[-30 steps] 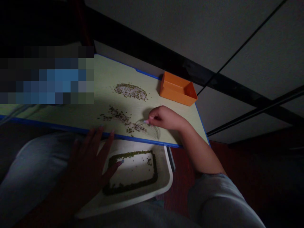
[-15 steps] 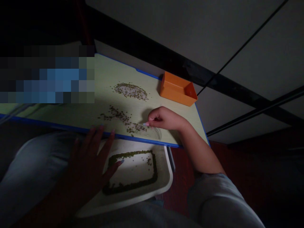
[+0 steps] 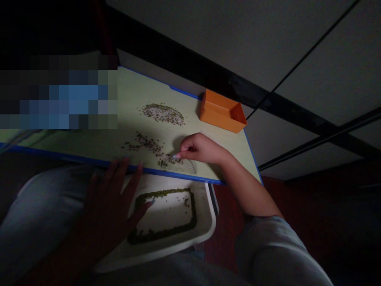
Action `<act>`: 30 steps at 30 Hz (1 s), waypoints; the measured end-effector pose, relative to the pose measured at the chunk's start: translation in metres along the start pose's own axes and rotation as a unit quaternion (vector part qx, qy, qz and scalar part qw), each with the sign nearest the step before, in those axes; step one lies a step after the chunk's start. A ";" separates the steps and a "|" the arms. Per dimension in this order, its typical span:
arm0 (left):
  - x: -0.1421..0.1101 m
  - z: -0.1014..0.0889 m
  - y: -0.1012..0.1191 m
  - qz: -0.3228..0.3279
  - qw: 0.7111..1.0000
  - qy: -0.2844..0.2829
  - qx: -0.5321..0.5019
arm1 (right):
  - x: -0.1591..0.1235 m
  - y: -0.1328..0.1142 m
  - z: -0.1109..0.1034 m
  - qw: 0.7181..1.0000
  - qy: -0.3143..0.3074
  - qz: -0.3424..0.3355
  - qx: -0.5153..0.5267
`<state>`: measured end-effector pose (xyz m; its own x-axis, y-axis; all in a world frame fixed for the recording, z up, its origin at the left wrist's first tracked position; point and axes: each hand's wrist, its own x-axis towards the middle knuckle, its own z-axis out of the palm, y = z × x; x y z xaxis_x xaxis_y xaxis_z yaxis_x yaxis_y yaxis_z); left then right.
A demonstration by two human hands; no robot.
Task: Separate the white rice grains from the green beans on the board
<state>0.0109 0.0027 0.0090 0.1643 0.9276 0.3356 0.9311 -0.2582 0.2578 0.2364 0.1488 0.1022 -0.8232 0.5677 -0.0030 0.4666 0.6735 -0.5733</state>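
My right hand (image 3: 202, 149) is closed in a pinch low over the table, its thumb and fingertips at a clear, ribbed, round plastic dish (image 3: 190, 167) near the front edge. Small dark seeds or beans (image 3: 164, 162) lie at the left side of this dish, some seemingly in it. A loose scatter of the same dark grains (image 3: 145, 143) spreads to the left. My left hand (image 3: 110, 198) holds nothing, fingers spread, in shadow by the table edge and over the left side of a white basin (image 3: 210, 222).
Farther back on the pale, blue-edged table (image 3: 127, 91) lies a pile of greenish-brown grains (image 3: 163, 114). An orange open box (image 3: 222, 115) stands at the far right corner. Green grains (image 3: 193, 210) line the basin's floor edge. A blurred-out patch covers the left.
My right hand has slid a little to the left along the table, and the clear dish has shifted left with it. My left hand stays spread in the same place.
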 end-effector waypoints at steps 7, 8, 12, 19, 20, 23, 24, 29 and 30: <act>-0.001 0.001 -0.002 0.001 1.000 0.000 0.006 | -0.005 0.003 -0.004 1.000 0.010 -0.002 0.014; -0.002 0.000 -0.003 0.002 1.000 0.003 0.006 | -0.006 0.004 -0.005 1.000 0.016 0.004 0.009; -0.002 -0.001 -0.002 0.005 1.000 0.000 0.013 | -0.007 0.005 -0.008 0.999 0.028 0.027 -0.013; -0.001 0.003 -0.005 0.023 0.999 0.001 0.037 | -0.002 0.004 -0.003 0.999 0.025 0.022 -0.035; -0.001 0.003 -0.005 0.029 0.999 0.002 0.043 | -0.002 0.004 -0.002 0.999 0.021 0.016 -0.031; -0.002 0.003 -0.006 0.039 0.998 0.003 0.051 | -0.003 0.004 -0.003 1.000 0.004 0.001 -0.011; -0.002 0.003 -0.006 0.037 0.998 0.004 0.049 | -0.004 0.004 -0.004 1.000 0.000 -0.001 -0.005; -0.002 0.000 -0.002 0.010 1.000 0.010 0.008 | -0.008 0.005 -0.008 1.000 -0.018 0.003 0.009; -0.002 -0.001 -0.002 0.006 1.000 0.010 0.003 | -0.008 0.005 -0.008 1.000 -0.018 0.002 0.010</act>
<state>0.0089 0.0012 0.0087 0.1690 0.9189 0.3564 0.9312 -0.2674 0.2478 0.2480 0.1515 0.1061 -0.8328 0.5525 -0.0338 0.4631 0.6619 -0.5895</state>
